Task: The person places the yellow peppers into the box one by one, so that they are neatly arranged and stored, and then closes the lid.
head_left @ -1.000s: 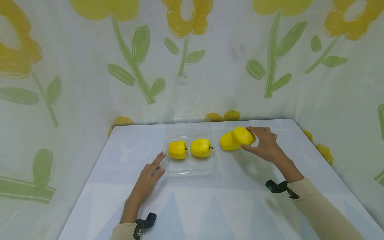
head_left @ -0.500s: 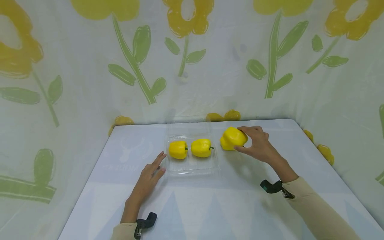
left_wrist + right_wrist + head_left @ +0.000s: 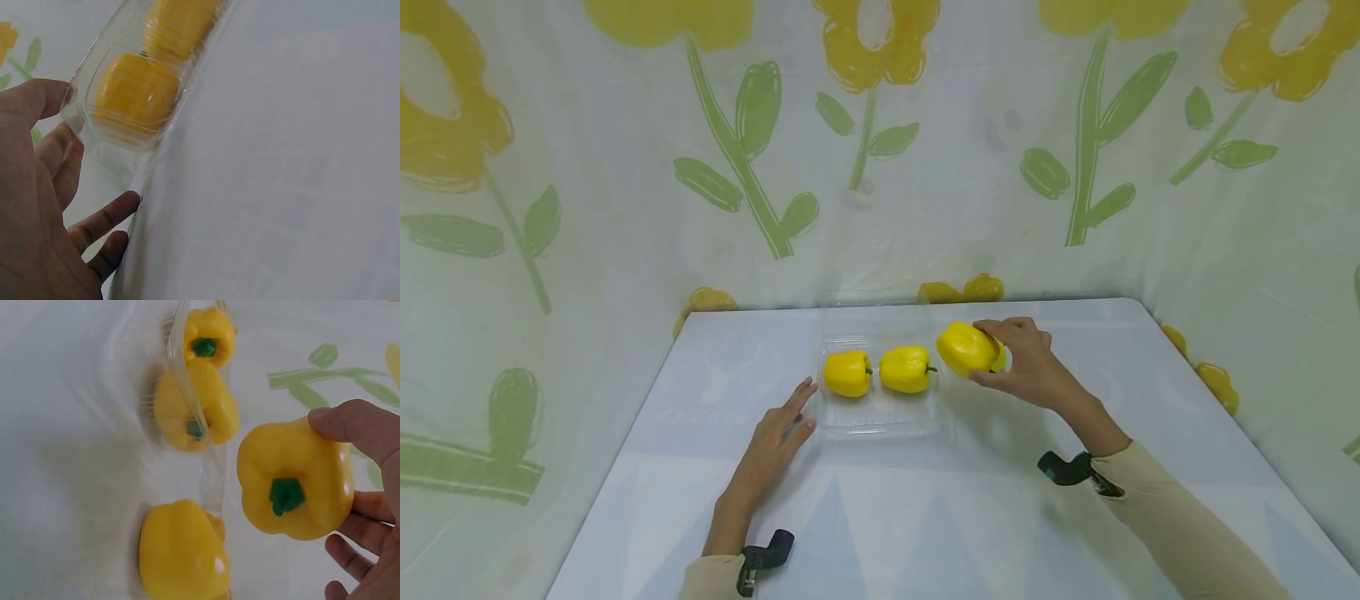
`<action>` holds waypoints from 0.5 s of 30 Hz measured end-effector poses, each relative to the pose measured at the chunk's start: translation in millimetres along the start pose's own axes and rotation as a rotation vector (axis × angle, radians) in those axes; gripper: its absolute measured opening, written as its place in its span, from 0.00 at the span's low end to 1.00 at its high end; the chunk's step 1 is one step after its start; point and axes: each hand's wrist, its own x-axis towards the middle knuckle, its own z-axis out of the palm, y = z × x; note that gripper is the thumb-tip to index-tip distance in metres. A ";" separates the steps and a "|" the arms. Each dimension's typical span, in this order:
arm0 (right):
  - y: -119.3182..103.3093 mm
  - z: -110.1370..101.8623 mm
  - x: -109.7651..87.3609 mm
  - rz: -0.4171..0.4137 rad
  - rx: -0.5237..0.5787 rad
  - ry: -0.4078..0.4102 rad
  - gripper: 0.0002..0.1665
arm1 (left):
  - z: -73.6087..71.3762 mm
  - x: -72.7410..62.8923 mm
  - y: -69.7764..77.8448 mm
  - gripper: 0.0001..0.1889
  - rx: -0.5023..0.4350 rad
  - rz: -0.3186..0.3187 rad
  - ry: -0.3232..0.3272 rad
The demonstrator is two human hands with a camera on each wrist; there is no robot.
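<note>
Two yellow bell peppers with green stems, one on the left (image 3: 847,374) and one on the right (image 3: 904,370), lie side by side in a clear plastic clamshell box (image 3: 880,430). My right hand (image 3: 1026,367) grips another yellow bell pepper (image 3: 290,478) between thumb and fingers, above the table just right of the box. In the right wrist view its green stem faces the camera. A further yellow pepper (image 3: 181,553) rests on the table, mostly hidden behind the held one in the head view. My left hand (image 3: 767,446) touches the box's left edge, fingers fairly straight.
The box's transparent lid (image 3: 872,321) stands raised at the back, near the table's far edge. A pale table (image 3: 880,517) lies under everything, with a flower-printed cloth (image 3: 940,200) hanging behind it and at both sides.
My right hand has carried the held pepper leftward, from in front of the pepper on the table toward the box's right edge. My left hand keeps its place at the box.
</note>
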 end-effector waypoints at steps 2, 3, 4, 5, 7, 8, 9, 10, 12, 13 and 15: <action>-2.9 2.0 0.7 -0.011 0.008 -0.007 0.43 | -0.1 0.0 0.5 0.30 0.004 -0.002 -0.004; -4.4 3.0 1.1 -0.020 0.011 -0.010 0.43 | -0.1 -0.1 0.7 0.30 0.003 -0.002 -0.004; -5.8 4.1 1.6 -0.032 0.015 -0.013 0.42 | -0.1 -0.2 0.9 0.30 0.000 -0.004 -0.005; -6.9 5.1 2.2 -0.045 0.018 -0.015 0.42 | 0.0 -0.2 0.8 0.30 0.000 -0.005 -0.006; -9.4 7.2 3.5 -0.070 0.023 -0.018 0.42 | 0.2 -0.3 0.7 0.30 0.000 -0.005 -0.008; -10.7 8.2 4.2 -0.083 0.022 -0.020 0.42 | 0.3 -0.4 0.6 0.30 -0.003 -0.005 -0.006; -11.7 9.3 5.0 -0.094 0.024 -0.021 0.41 | 0.3 -0.4 0.5 0.30 -0.005 -0.004 -0.006; -12.9 10.3 5.8 -0.105 0.026 -0.022 0.41 | 0.3 -0.4 0.4 0.30 -0.006 -0.006 -0.006; -15.0 12.3 7.3 -0.124 0.030 -0.022 0.41 | 0.4 -0.4 0.3 0.30 -0.003 -0.007 -0.005; -15.9 13.4 8.0 -0.130 0.034 -0.021 0.41 | 0.4 -0.3 0.3 0.30 -0.004 -0.003 -0.005; -17.2 15.7 9.1 -0.143 0.040 -0.018 0.41 | 0.3 -0.1 0.6 0.30 -0.007 -0.009 -0.006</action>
